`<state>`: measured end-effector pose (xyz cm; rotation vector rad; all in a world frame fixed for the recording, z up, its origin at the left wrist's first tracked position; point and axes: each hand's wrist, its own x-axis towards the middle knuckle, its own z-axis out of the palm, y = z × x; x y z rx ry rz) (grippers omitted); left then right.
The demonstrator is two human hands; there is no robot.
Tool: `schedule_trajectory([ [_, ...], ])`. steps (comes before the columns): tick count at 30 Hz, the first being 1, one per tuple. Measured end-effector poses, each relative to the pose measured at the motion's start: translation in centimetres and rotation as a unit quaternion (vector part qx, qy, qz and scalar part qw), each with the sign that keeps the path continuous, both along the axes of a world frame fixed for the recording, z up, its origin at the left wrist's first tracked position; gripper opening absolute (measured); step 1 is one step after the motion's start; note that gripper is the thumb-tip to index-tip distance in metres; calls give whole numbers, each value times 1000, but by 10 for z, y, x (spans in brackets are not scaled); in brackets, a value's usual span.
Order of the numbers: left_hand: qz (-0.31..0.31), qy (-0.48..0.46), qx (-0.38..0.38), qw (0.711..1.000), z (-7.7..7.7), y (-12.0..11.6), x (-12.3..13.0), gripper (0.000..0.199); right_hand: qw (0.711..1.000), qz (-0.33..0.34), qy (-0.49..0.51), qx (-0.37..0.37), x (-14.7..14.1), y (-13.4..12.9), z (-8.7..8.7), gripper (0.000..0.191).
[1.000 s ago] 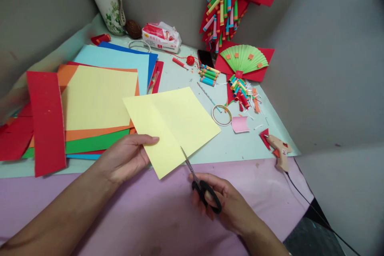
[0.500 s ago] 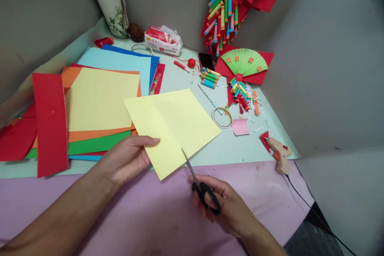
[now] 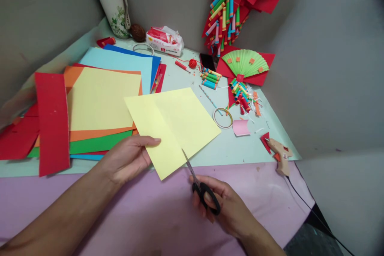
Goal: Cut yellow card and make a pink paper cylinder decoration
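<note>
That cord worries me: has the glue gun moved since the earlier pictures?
No. Against the pale green sheet, the glue gun keeps its place near the right corner; only the view has shifted.

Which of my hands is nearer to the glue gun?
Right: the right hand, holding scissors, is left of the glue gun; the left hand, holding yellow paper, is farther left.

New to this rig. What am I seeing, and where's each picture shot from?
There's no robot: a person works with two bare hands. Every picture comes from one head-worn camera, looking forward and down. The left hand holds a yellow sheet; the right hand holds scissors, blades at the sheet's lower edge. On the covered table lie coloured papers, small paper rolls, a ring of tape and a glue gun.
</note>
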<state>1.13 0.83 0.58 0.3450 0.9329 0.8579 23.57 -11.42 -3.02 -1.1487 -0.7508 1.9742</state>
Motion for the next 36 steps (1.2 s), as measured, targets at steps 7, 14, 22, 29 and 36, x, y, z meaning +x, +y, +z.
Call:
schedule_trajectory([
  [7,4,-6,-9,1000,0,0,-1,69,1000,-4,-6,-4,1,0,-2,55],
  [14,4,5,-11,1000,-2,0,0,67,1000,-4,8,10,1,-1,-4,50],
  [22,31,20,-20,999,-11,2,3,59,1000,-5,11,7,0,-1,-7,49],
  [29,21,16,-15,1000,-9,1,3,59,1000,-6,-2,6,-1,-2,-9,47],
  [36,6,13,-26,1000,-8,0,3,58,1000,10,1,14,-4,3,-4,45],
])
